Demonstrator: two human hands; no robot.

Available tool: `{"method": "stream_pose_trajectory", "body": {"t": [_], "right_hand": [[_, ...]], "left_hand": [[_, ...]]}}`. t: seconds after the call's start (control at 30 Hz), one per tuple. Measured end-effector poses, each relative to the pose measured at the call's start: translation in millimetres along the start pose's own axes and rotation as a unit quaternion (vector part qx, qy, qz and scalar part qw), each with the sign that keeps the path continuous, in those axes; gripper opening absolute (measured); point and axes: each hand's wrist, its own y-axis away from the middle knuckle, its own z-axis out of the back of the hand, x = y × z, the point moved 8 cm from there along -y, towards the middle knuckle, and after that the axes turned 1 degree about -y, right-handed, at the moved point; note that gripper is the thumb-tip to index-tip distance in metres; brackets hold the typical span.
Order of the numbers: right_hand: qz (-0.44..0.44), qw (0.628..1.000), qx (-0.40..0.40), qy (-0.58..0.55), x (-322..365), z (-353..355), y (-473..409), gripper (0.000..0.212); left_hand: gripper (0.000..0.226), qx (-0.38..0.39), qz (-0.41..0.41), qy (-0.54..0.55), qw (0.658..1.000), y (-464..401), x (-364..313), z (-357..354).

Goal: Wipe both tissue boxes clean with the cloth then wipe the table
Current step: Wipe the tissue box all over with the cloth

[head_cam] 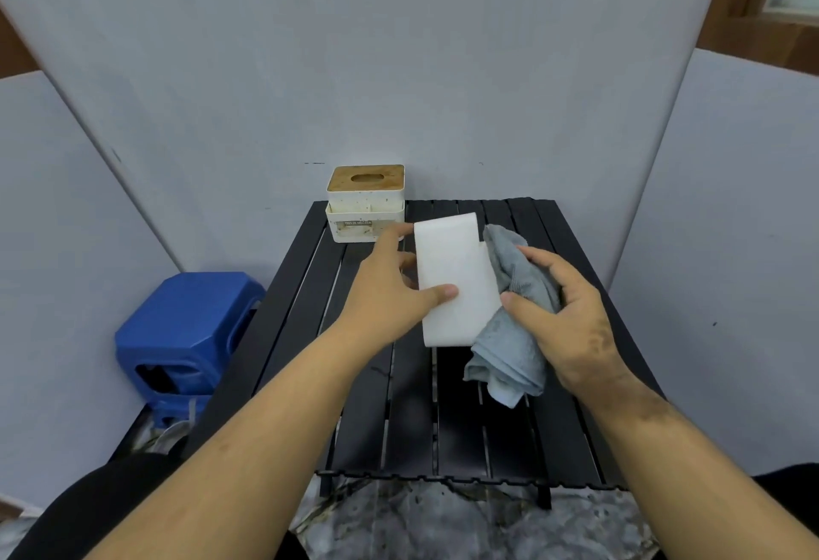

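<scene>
Head view: the only view; everything below is read from it.
White box (456, 280): centre of the frame, lifted above the table (412, 404), a plain broad face turned up toward the camera.
Left hand (390, 293): grips the white box by its left edge, thumb lying across the near face, fingertips reaching round the far corner.
Right hand (571, 315): right of centre, fingers curled round the bunched cloth (514, 329), holding it against the box's right edge.
Cloth: grey-blue, wadded; part sits under the right palm, a loose tail hangs down at lower centre toward the table slats.
Second box (365, 205): above centre, at the table's far left corner, wooden lid with an oval slot; its cream walls look speckled with dirt. It sits just beyond the left fingertips; whether they touch it cannot be told.
Stool (186, 338): blue, left of the frame, beside the table.
Risk, slip: the box is held by one edge only, so a hard wipe from the right could twist it out of the left hand.
Risk, snag: the hanging tail may drag on the slats or catch in a gap.
Risk, knock: swinging the held box back could nudge the second box off the far corner.
</scene>
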Motion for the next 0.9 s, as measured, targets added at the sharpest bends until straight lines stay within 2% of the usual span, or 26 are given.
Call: {"method": "stream_pose_trajectory", "body": {"t": [0.1,0.17,0.27,0.4,0.63,0.73,0.83,0.9], "right_hand": [[-0.022,0.999,0.024,-0.027,-4.1,0.4,-21.5,0.047],[-0.026,0.998,0.047,-0.027,-5.7,0.3,-37.5,0.047],[-0.031,0.996,0.081,-0.029,-7.8,-0.1,-59.3,0.044],[-0.048,0.991,0.117,-0.054,-21.2,-4.8,-77.7,0.040],[-0.127,0.981,0.098,-0.107,-42.0,1.5,-96.6,0.036],[-0.116,0.988,0.092,-0.044,-30.7,12.2,-94.5,0.037],[-0.055,0.988,0.096,0.110,-8.7,15.2,-73.9,0.036],[-0.006,0.981,0.067,0.184,-5.9,15.7,-52.6,0.046]], "left_hand": [[0.109,0.045,-0.020,0.016,0.999,5.8,8.5,-12.2],[0.116,0.089,-0.032,-0.004,0.996,5.2,13.9,-19.5],[0.113,0.125,-0.033,-0.024,0.991,-5.8,20.6,-26.4],[0.103,0.130,-0.019,-0.035,0.991,-28.8,22.8,-26.2],[0.099,0.170,0.030,-0.041,0.984,-57.1,23.8,-28.1],[0.100,0.180,0.033,-0.055,0.982,-58.1,24.1,-31.7],[0.099,0.174,0.023,-0.057,0.983,-54.9,24.3,-32.2],[0.097,0.168,0.001,-0.067,0.984,-50.7,20.5,-33.8]]}}
